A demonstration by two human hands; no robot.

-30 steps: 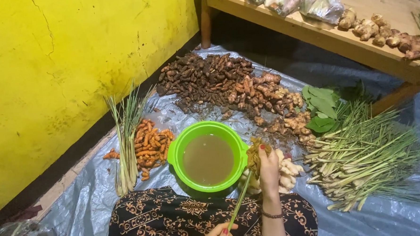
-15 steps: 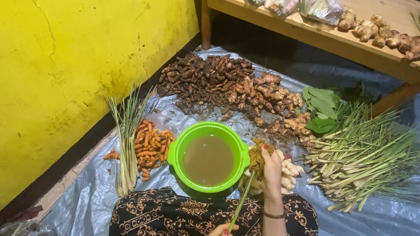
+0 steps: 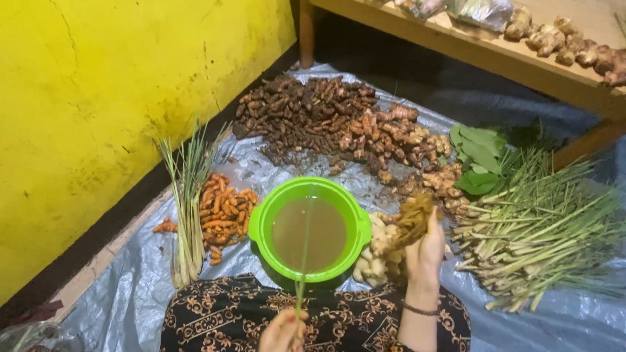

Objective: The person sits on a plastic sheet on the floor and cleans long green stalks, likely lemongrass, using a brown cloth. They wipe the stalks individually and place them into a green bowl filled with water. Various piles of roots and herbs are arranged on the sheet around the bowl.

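Beside the round green plastic basin (image 3: 261, 224) of murky water, our right hand (image 3: 425, 252) gripped a brown fibrous root clump (image 3: 414, 217) while our left hand (image 3: 280, 337) pinched a thin green stalk (image 3: 302, 261).

Glossy green plastic basin (image 3: 262, 231), crinkled shiny plastic sheet (image 3: 566, 327), matt wooden bench (image 3: 490, 52)
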